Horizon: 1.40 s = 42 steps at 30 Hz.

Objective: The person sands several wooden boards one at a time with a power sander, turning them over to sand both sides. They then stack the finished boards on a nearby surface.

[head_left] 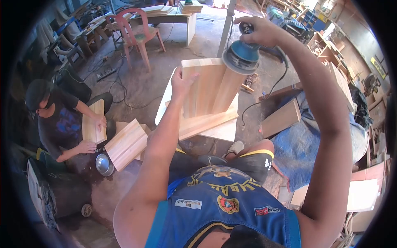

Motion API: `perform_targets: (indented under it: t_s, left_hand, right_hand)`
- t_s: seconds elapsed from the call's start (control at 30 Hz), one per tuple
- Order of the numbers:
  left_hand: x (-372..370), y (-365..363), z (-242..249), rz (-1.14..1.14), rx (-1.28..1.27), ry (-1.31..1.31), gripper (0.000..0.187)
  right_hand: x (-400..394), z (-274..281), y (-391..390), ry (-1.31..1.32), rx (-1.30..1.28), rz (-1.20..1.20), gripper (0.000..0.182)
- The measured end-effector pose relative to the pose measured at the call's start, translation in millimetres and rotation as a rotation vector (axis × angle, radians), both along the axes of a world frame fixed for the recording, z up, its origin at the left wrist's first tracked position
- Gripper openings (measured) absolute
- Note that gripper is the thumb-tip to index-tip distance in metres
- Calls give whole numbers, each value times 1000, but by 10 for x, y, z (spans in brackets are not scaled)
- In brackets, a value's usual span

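My left hand (185, 84) grips the left edge of a pale wooden board (209, 89) that stands upright on its edge. Under it, another wooden board (211, 122) lies flat on a white surface (225, 130). My right hand (261, 32) is wrapped round the top of a blue power sander (244, 53). The sander's round pad rests at the upright board's top right corner. From the sander a dark cable (273, 91) curves down to the floor.
On the left a seated co-worker (62, 115) holds a wooden board (95, 122). Near them are more boards (126, 144) and a metal bowl (104, 165). A red plastic chair (140, 35) stands behind. A blue tarp (295, 149) and a board (282, 118) lie at right.
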<state>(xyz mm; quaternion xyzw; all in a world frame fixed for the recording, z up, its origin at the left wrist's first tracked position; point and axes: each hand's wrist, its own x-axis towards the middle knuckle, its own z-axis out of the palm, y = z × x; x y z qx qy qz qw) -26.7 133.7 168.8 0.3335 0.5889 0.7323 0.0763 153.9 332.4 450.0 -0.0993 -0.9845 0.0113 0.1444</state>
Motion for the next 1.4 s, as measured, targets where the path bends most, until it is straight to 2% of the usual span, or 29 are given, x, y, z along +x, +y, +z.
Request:
perform_targets:
  t_s: [0.1,0.17,0.23,0.5,0.6,0.7,0.77,1.0,1.07,1.17,1.3,1.4]
  left_hand:
    - [6,-55,349,-79,77,38,38]
    - [-7,-75,491,-109,-47,45,39]
    - [-47,-74,452,-116,-65,55,39]
    - [-50,-57,387,-111,-66,28,41]
    - [-65,-66,442,-51,-122,70,44]
    - [-26,-106,502,-90,-192,138,47]
    - [-56,-50,392,-40,24,195,55]
    - [-83,-66,338,-7,-41,225,56]
    - [-89,-51,357,-118,-30,130,48]
    - [-25,-88,433,-67,-155,67,44]
    - [-34,-60,394,-105,-78,75,39]
    - [-46,-56,402,-120,-70,76,40]
  right_hand:
    - [-178,-64,-95,-77,-70,24,61]
    - [-247,-80,-171,-97,-119,8,61]
    - [-320,-114,-193,-114,-160,-7,61]
    - [-774,-165,-513,-26,-55,159,65]
    - [-997,-143,-764,-76,-50,188,63]
    - [-1121,-131,-954,-62,-28,205,64]
    - [-1114,-75,-1112,-114,-62,178,64]
    - [-1160,-181,-954,-43,-18,213,67]
    - [-1077,-228,-797,15,-27,187,68]
    - [-859,-174,-628,-52,-90,132,69]
    - [-608,-220,-227,-52,-128,56,67]
    - [-410,-256,65,13,-64,42,65]
